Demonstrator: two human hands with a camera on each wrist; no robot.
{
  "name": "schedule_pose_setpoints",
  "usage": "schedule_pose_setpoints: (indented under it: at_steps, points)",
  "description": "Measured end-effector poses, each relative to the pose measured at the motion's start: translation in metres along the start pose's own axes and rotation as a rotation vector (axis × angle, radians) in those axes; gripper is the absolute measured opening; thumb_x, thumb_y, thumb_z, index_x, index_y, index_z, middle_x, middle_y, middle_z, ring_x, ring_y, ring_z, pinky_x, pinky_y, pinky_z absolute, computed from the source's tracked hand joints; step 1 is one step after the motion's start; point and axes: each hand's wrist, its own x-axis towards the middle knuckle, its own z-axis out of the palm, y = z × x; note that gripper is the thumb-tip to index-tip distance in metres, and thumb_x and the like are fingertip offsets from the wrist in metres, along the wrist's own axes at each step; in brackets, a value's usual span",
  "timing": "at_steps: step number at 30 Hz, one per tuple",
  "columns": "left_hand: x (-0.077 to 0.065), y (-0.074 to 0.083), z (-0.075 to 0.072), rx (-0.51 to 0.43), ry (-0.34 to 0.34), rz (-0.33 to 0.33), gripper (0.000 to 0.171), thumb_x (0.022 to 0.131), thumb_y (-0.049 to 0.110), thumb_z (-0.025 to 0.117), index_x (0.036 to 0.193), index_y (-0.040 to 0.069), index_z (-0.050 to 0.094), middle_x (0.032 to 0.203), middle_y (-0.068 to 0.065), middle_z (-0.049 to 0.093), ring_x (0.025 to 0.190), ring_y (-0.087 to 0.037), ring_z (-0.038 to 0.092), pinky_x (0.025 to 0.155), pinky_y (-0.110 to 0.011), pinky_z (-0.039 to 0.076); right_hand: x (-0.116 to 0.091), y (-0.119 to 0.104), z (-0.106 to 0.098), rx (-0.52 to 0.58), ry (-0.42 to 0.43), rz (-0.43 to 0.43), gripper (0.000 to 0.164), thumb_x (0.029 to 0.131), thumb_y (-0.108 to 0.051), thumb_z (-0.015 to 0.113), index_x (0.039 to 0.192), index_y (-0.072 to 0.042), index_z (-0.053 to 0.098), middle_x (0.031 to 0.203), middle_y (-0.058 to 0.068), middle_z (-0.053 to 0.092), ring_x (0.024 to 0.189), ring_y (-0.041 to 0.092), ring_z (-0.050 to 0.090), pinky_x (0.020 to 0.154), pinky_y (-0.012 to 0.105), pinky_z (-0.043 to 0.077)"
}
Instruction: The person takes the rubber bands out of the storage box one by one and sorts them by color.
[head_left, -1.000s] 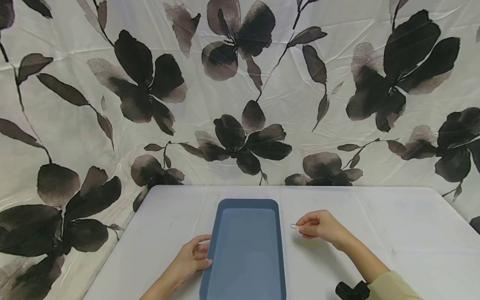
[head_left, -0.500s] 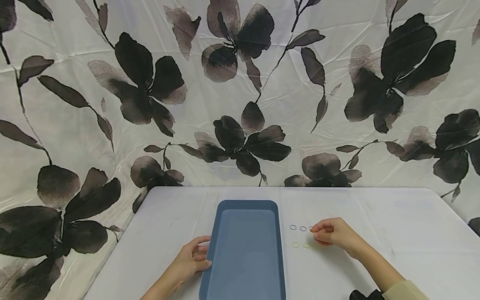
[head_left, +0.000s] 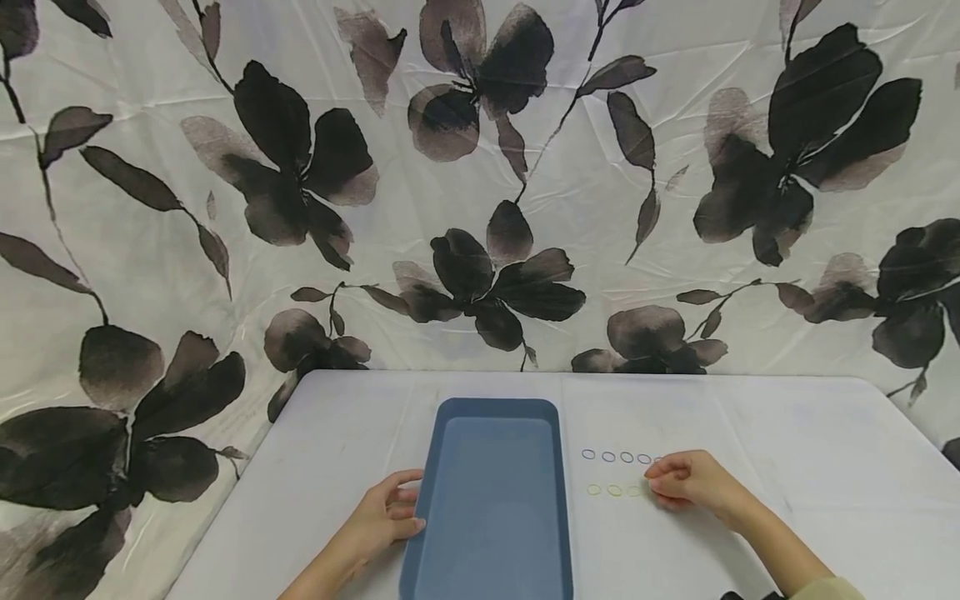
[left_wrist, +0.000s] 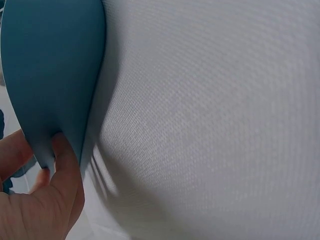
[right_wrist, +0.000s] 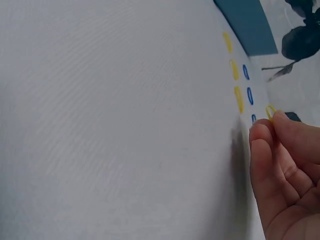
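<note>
My left hand (head_left: 378, 517) grips the left rim of a blue rectangular tray (head_left: 491, 412), its thumb and fingers on either side of the rim in the left wrist view. Right of the tray, thin blue loops (head_left: 608, 457) like small rubber bands lie in a row on the table. Nearer to me is a row of matching yellow loops (head_left: 615, 491). At the right end of these rows is my right hand (head_left: 697, 483), hiding part of them. In the right wrist view, its thumb and fingertips pinch a yellow loop (right_wrist: 270, 109).
A white-covered table (head_left: 795, 442) carries everything, with its far edge just beyond the tray. Behind it hangs a white curtain with dark flowers (head_left: 487, 287). The tray's near end runs out of the head view.
My right hand has moved rightward and slightly nearer to me, away from the tray. More blue and yellow loops show where it was. My left hand has stayed on the tray.
</note>
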Motion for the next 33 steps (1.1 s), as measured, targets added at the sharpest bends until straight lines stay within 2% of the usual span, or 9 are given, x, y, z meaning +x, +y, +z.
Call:
schedule_pose_setpoints:
  at_steps: [5,8,12,20,25,30,33]
  points:
    - [-0.003,-0.002,0.0,0.001,0.004,0.01,0.068,0.077,-0.011,0.065,0.136,-0.008,0.033,0.117,-0.026,0.051,0.096,-0.027,0.06,0.076,-0.037,0.053,-0.001,0.004,0.001,-0.027,0.0,0.046,0.022,0.082,-0.001,0.065,0.096,0.015,0.06,0.072,0.004,0.065,0.063,0.012,0.061,0.057,0.025,0.053]
    - [-0.005,-0.001,0.0,-0.016,-0.001,0.032,0.067,0.077,-0.012,0.064,0.136,-0.009,0.032,0.116,-0.027,0.051,0.096,-0.028,0.061,0.076,-0.037,0.053,0.0,0.005,0.001,-0.046,0.0,0.051,0.019,0.082,-0.001,0.065,0.095,0.013,0.062,0.07,0.003,0.064,0.062,0.012,0.06,0.056,0.025,0.053]
    - [-0.006,0.0,0.0,-0.002,0.003,0.029,0.068,0.076,-0.012,0.065,0.136,-0.009,0.032,0.115,-0.026,0.051,0.094,-0.027,0.06,0.076,-0.037,0.053,0.001,0.002,0.002,-0.082,-0.016,0.05,0.016,0.081,-0.001,0.066,0.091,0.011,0.063,0.067,0.002,0.062,0.06,0.012,0.058,0.054,0.024,0.052]
    - [-0.007,0.002,-0.003,0.016,-0.003,0.02,0.068,0.077,-0.01,0.066,0.136,-0.007,0.034,0.113,-0.023,0.052,0.094,-0.026,0.06,0.076,-0.037,0.053,0.006,-0.008,0.008,-0.19,0.044,0.118,0.008,0.081,-0.002,0.068,0.084,0.005,0.067,0.062,-0.001,0.057,0.054,0.009,0.054,0.049,0.02,0.048]
    - [-0.006,0.0,-0.003,0.048,-0.014,0.026,0.067,0.077,-0.005,0.069,0.136,-0.006,0.035,0.112,-0.021,0.053,0.093,-0.024,0.06,0.078,-0.037,0.052,0.004,-0.007,0.004,-0.241,0.05,0.091,0.009,0.079,-0.002,0.07,0.083,0.005,0.065,0.062,-0.001,0.054,0.056,0.01,0.051,0.048,0.021,0.046]
    - [-0.006,-0.002,-0.008,0.099,-0.08,0.063,0.066,0.08,0.004,0.07,0.135,-0.008,0.035,0.111,-0.019,0.054,0.094,-0.026,0.059,0.077,-0.038,0.052,-0.001,-0.013,-0.004,-0.332,0.176,0.051,0.01,0.077,-0.002,0.07,0.084,0.001,0.066,0.06,0.001,0.051,0.054,0.014,0.049,0.048,0.023,0.044]
    - [-0.005,-0.002,-0.014,0.167,-0.132,0.114,0.064,0.083,0.011,0.069,0.134,-0.009,0.036,0.112,-0.02,0.055,0.097,-0.031,0.06,0.077,-0.04,0.052,-0.005,-0.019,-0.013,-0.45,0.245,-0.042,0.009,0.079,-0.006,0.069,0.087,-0.001,0.068,0.062,0.001,0.056,0.055,0.014,0.05,0.05,0.025,0.042]
